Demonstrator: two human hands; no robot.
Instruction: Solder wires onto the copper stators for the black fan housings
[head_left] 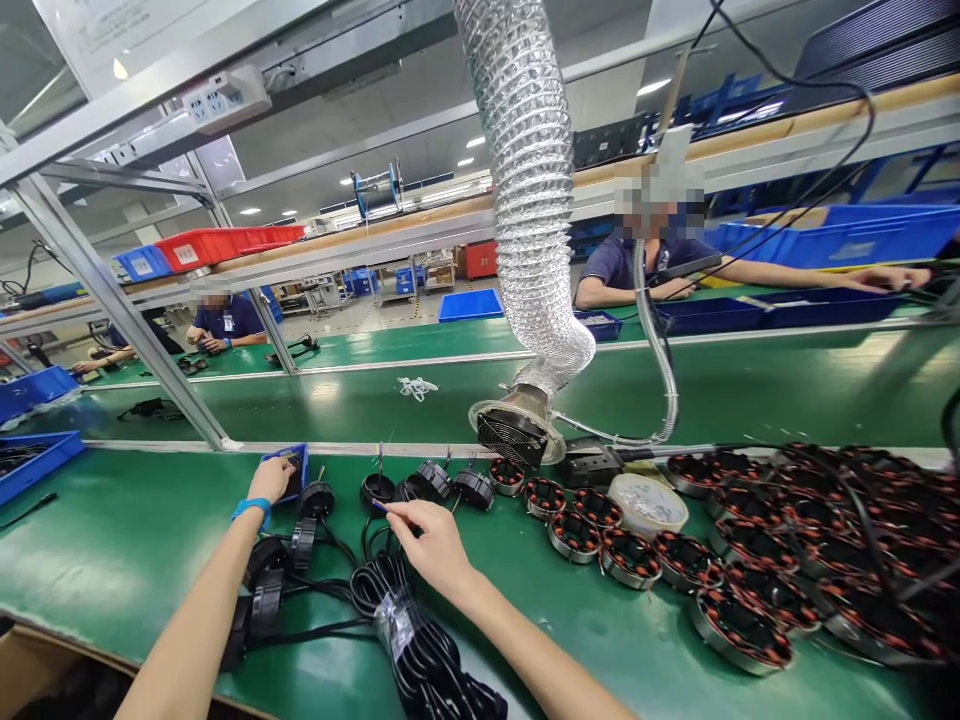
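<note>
My left hand, with a blue band at the wrist, reaches into a small blue bin. Its fingertips are bent together over the dark contents, and what they grip, if anything, is hidden. My right hand pinches the end of a thin blue wire between thumb and forefinger, just in front of a round black housing with wires standing up from it. More black caps stand to its right. Below lies a bundle of black cables wrapped in clear plastic.
Copper-wound motor stators cover the right side of the green bench, beside a round tub. A silver exhaust duct hangs over the middle, ending in a hood. Co-workers sit beyond the metal frame.
</note>
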